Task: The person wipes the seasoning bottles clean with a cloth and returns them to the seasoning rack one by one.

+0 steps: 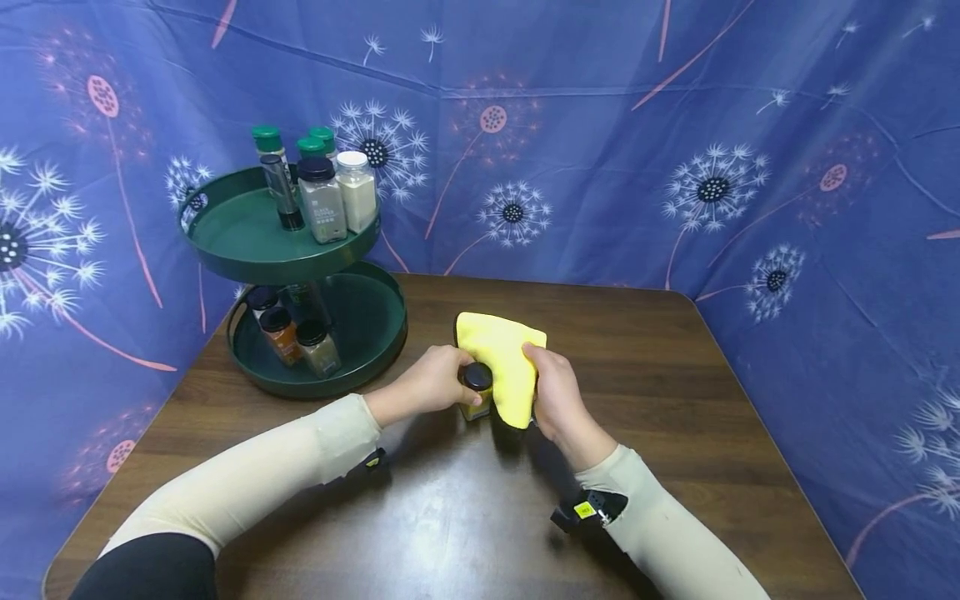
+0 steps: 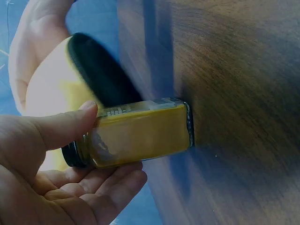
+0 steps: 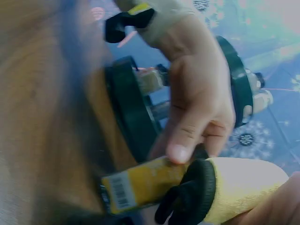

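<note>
My left hand grips a small glass jar by its upper part, just below the black lid. Yellow-brown powder fills the jar, and a label with a barcode shows in the right wrist view. It stands upright, its base at or just above the table; I cannot tell which. My right hand holds a folded yellow cloth with a black edge, thumb on the near face. The cloth is right beside the jar; whether they touch is unclear.
A two-tier dark green turntable rack stands at the back left of the wooden table. Several spice jars sit on its upper tier, among them a white-lidded jar. More jars, including an orange one, stand on the lower tier. A patterned blue curtain hangs behind.
</note>
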Demonstrator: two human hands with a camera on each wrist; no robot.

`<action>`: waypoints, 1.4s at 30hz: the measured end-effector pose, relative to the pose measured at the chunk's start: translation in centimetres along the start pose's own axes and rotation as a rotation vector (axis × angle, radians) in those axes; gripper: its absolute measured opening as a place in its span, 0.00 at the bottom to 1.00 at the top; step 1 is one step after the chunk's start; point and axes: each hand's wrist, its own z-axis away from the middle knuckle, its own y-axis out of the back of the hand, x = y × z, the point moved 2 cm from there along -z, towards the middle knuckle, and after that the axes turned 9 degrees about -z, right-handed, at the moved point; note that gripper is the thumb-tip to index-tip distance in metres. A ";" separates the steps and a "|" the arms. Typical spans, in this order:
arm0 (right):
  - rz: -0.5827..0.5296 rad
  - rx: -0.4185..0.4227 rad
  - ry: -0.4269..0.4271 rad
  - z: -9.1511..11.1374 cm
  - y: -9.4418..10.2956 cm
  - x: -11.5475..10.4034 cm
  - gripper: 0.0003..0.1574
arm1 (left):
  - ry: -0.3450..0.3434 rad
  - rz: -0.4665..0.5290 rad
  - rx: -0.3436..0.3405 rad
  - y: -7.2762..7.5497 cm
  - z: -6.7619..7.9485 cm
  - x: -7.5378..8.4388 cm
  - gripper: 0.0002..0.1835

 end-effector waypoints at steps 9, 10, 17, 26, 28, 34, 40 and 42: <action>0.073 0.020 -0.080 -1.2 1.3 3.0 0.20 | 0.007 -0.002 -0.002 -0.1 -0.1 -0.1 0.18; 0.105 0.024 -0.080 -1.3 1.4 3.4 0.20 | 0.009 -0.003 -0.002 -0.1 -0.1 -0.1 0.18; 0.165 0.004 -0.040 -0.7 0.6 1.6 0.22 | 0.018 0.009 -0.015 0.0 -0.3 -0.3 0.18; 0.048 -0.024 0.014 0.0 -0.4 -0.4 0.19 | -0.010 -0.015 -0.007 0.4 -0.3 -0.3 0.16; 0.072 -0.008 0.002 -0.2 0.1 0.5 0.21 | -0.007 -0.016 -0.014 0.5 -0.2 -0.2 0.16; 0.146 0.017 -0.125 -1.0 1.8 3.8 0.21 | 0.025 -0.006 -0.022 0.4 -0.1 -0.1 0.18; 0.142 0.005 -0.107 -1.1 2.0 4.1 0.22 | 0.023 -0.006 -0.027 0.4 -0.1 -0.2 0.20; 0.123 0.014 -0.106 -1.0 2.0 3.8 0.21 | 0.007 -0.008 -0.040 0.4 -0.2 -0.2 0.21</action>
